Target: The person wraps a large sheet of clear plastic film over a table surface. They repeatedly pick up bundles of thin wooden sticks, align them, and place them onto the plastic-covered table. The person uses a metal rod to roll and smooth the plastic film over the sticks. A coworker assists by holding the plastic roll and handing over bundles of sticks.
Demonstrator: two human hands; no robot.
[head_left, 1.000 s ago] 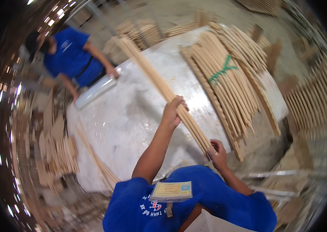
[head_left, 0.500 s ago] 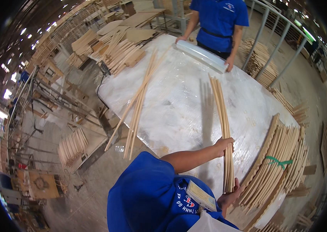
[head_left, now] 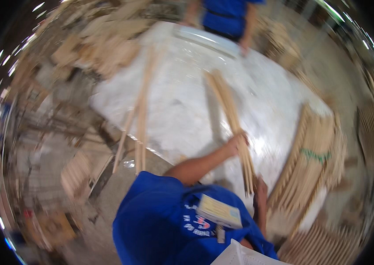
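Observation:
My left hand (head_left: 239, 140) is closed around a thin bundle of long wooden sticks (head_left: 225, 100), which slants over the white-covered table (head_left: 178, 106). My right hand (head_left: 260, 191) is beside the near ends of those sticks. Its fingers are smeared by motion, so whether they grip is unclear. To the right lies a larger bundle of sticks (head_left: 315, 141) tied with a green strip (head_left: 315, 155). Several loose sticks (head_left: 142, 112) rest on the left part of the table, their near ends jutting past its edge.
Across the table a person in blue (head_left: 224, 20) stands at a roll of clear film (head_left: 207, 40), one hand by its right end. Piled wooden pieces (head_left: 103, 53) are beyond the far left corner. More stacked sticks (head_left: 326, 247) are at the lower right.
The whole view has shifted and blurred. The sticks in my left hand now lean further left at their far ends. My right hand has moved up along their near ends.

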